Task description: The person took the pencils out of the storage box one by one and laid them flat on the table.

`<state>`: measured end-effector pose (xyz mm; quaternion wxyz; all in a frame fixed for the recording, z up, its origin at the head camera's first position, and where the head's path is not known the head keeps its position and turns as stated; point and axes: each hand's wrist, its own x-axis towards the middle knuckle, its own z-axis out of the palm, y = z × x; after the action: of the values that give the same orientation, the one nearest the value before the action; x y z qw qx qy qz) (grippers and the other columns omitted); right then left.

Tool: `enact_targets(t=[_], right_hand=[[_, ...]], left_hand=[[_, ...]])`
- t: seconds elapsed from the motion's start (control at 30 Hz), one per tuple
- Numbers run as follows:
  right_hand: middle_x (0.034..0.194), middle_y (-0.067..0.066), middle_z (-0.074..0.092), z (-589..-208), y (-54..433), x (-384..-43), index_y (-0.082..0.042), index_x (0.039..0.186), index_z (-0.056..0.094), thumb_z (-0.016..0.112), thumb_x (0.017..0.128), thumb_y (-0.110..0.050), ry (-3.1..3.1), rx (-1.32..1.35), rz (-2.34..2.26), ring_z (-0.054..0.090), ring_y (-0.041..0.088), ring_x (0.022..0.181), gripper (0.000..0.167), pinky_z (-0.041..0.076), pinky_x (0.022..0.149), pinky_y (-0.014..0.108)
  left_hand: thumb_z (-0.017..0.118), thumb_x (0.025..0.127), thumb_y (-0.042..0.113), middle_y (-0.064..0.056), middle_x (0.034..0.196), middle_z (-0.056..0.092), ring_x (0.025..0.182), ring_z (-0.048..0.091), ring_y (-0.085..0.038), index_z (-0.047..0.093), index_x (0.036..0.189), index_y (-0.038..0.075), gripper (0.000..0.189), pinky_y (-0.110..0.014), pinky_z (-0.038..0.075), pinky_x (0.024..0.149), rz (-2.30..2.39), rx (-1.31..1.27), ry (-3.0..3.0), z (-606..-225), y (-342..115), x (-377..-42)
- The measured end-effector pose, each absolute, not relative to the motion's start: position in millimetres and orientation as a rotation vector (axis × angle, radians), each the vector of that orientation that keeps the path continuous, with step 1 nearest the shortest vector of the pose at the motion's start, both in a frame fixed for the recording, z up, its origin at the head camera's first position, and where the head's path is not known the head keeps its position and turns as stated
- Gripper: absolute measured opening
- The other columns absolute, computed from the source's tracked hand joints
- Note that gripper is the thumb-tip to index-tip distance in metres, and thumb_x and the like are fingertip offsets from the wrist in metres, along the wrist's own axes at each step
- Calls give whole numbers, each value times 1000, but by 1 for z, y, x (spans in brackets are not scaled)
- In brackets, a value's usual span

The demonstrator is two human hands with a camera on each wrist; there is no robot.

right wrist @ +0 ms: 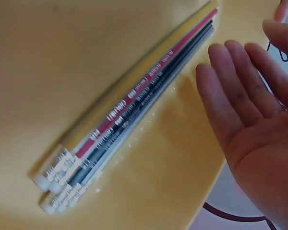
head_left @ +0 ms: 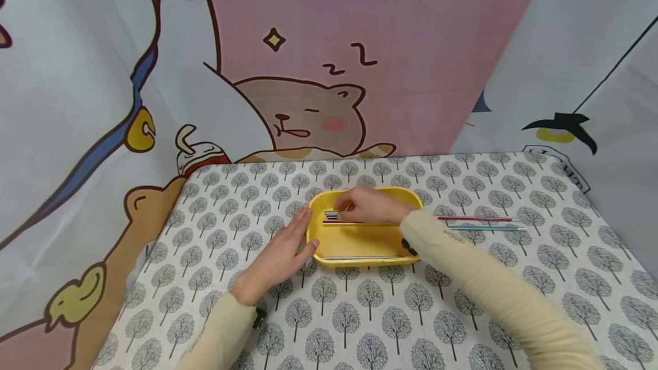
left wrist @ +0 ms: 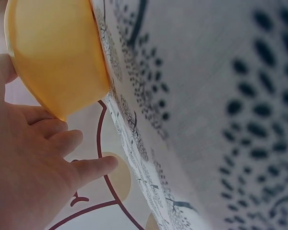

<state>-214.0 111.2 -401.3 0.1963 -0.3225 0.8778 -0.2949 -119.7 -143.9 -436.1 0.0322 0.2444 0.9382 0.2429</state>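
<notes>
A yellow tray [head_left: 367, 244] sits on the patterned tablecloth. My left hand [head_left: 280, 256] is at its left end, fingers fairly straight, thumb spread and fingertips right at the rim. In the left wrist view, the same hand [left wrist: 33, 158] overlaps the tray's outer wall [left wrist: 62, 57]. My right hand [head_left: 372, 204] reaches over the tray's far side, fingers bent down beside a bundle of pencils [head_left: 331, 216]. In the right wrist view the pencils [right wrist: 129, 105], yellow, red and dark with white erasers, lie together on the tray floor; the fingers [right wrist: 230, 91] are apart from them, loosely extended.
A single thin pencil [head_left: 365, 257] lies along the tray's near side. On the cloth to the right of the tray are a red pencil [head_left: 475, 218] and a teal pencil [head_left: 485, 228]. A cartoon-printed curtain [head_left: 411, 61] hangs behind the table.
</notes>
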Motion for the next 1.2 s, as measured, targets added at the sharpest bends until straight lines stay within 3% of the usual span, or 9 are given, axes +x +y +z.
enact_targets(t=[0.23, 0.6, 1.2], right_hand=[[106, -3, 76, -411, 107, -211, -5, 119, 77, 74, 96, -17, 2416, -877, -833, 69, 8, 93, 26, 58, 87, 25], [101, -6, 77, -420, 107, -210, -10, 113, 79, 78, 92, -14, 2435, -876, -822, 69, 6, 90, 22, 59, 87, 25], [105, 0, 77, -413, 112, -203, -7, 115, 78, 79, 89, -6, 2474, -911, -719, 68, 9, 93, 26, 58, 89, 26]], left_hand=[[46, 110, 42, -13, 171, 17, 156, 22, -35, 22, 163, 2, 71, -64, 25, 120, 730, 759, 2897, -437, -144, -120], [44, 109, 46, -11, 172, 15, 156, 21, -34, 20, 164, 4, 73, -65, 25, 120, 728, 742, 2882, -437, -144, -119], [44, 109, 46, -12, 172, 16, 156, 21, -34, 21, 164, 4, 73, -66, 25, 120, 736, 747, 2883, -438, -143, -120]])
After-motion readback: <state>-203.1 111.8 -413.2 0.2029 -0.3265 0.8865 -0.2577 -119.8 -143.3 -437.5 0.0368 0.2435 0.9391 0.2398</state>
